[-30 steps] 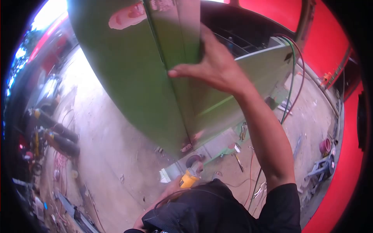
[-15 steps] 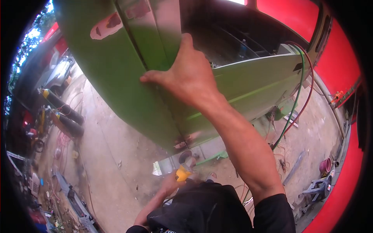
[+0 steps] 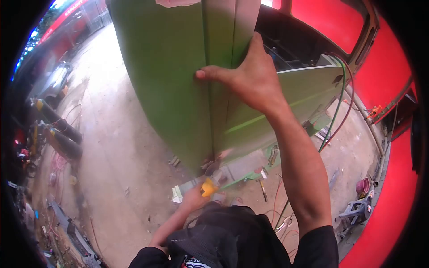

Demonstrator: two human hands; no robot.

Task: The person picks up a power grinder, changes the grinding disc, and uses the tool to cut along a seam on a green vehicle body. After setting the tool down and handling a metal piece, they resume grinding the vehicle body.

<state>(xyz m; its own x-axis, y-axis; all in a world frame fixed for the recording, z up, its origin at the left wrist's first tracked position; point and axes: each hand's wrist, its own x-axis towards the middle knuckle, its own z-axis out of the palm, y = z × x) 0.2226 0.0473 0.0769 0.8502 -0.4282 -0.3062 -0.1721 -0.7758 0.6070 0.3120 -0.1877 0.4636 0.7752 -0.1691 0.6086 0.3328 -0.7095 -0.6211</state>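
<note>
A green vehicle door (image 3: pixel 161 80) with pinkish bare patches stands open in front of me. My right hand (image 3: pixel 255 80) grips its edge, with the thumb lying across the near face and the other fingers largely hidden behind. Low down, my left hand (image 3: pixel 193 199) is closed round a yellow grinder (image 3: pixel 207 188). The grinder's round disc is blurred and sits right at the door's bottom corner, where the paint looks worn. Behind the door runs the green lower body side (image 3: pixel 295 96) of the vehicle.
Green and dark red hoses (image 3: pixel 345 89) loop down at the right. A hammer (image 3: pixel 263 191) lies near the sill. Gas cylinders (image 3: pixel 60 140) and a long metal part (image 3: pixel 73 230) lie at left. A pink pot (image 3: pixel 363 185) and a grey stand (image 3: pixel 355 210) are by the red panel.
My view has shifted, so the door and my right hand appear farther right. Both hands keep their holds. The grinder stays at the door's lower corner.
</note>
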